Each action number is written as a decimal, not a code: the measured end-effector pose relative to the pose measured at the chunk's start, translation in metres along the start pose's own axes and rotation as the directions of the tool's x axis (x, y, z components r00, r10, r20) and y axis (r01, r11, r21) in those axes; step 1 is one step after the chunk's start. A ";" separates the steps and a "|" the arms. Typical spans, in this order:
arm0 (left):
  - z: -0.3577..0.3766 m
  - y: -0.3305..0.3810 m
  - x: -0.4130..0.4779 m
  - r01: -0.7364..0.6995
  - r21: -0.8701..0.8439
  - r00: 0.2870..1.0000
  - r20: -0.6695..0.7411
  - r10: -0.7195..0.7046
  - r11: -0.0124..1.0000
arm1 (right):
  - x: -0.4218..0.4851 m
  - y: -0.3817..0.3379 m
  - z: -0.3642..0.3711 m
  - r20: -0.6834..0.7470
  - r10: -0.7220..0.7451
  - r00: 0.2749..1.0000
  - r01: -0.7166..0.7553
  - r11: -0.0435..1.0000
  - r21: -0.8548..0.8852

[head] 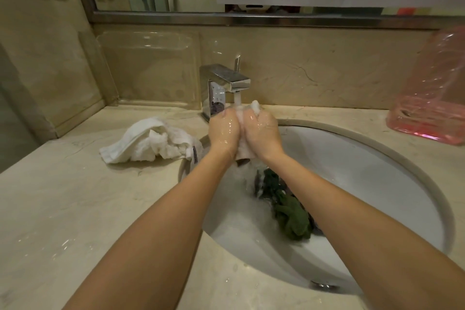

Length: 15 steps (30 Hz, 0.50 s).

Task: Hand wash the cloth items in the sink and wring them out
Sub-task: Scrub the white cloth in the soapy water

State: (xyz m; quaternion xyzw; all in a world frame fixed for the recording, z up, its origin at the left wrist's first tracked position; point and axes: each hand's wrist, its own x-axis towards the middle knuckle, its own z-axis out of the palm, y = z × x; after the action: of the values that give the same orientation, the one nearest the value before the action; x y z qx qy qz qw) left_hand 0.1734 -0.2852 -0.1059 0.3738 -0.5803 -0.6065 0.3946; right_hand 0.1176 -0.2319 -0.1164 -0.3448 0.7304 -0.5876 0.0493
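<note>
Under the tap (227, 80), both hands (224, 131) (261, 131) mostly hide a pale cloth (242, 150).

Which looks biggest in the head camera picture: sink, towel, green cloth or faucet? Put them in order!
1. Sink
2. Towel
3. Green cloth and faucet: these look about alike. The cloth is also nearer the camera, so I won't rank them.

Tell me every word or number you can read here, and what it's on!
No text here can be read.
Small dark tag on the white towel: too small and blurred to read.
Faucet: no brand mark visible.
Pale cloth gripped by the left hand and right hand: no print visible.
</note>
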 end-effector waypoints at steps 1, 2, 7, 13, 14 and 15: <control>-0.002 0.000 0.000 0.035 -0.048 0.999 0.028 -0.034 0.998 | 0.000 -0.001 -0.003 0.025 -0.047 0.999 0.047 0.998 -0.031; -0.004 -0.001 0.000 0.030 -0.053 0.998 0.059 -0.027 0.998 | 0.002 0.001 -0.004 0.044 -0.073 0.996 0.075 0.995 -0.058; -0.019 -0.007 0.003 -0.106 0.089 0.986 0.139 0.093 0.990 | 0.011 0.013 -0.023 -0.018 -0.073 0.997 0.070 0.989 -0.131; -0.021 -0.009 0.009 -0.096 0.190 0.989 0.126 0.072 0.977 | 0.017 0.018 -0.041 -0.103 -0.034 0.994 0.005 0.963 -0.271; -0.021 -0.008 0.010 -0.153 0.184 0.987 0.070 0.142 0.971 | 0.017 0.015 -0.043 -0.079 -0.048 0.996 0.023 0.955 -0.294; -0.022 -0.007 0.010 -0.204 0.189 0.979 0.015 0.205 0.960 | 0.016 0.013 -0.044 -0.040 -0.049 0.998 0.036 0.960 -0.276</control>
State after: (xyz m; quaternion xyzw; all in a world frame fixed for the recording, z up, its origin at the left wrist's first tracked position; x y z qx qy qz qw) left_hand 0.1892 -0.3038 -0.1137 0.3491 -0.6700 -0.5035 0.4191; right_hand 0.0792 -0.2040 -0.1090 -0.3500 0.7983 -0.4892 -0.0287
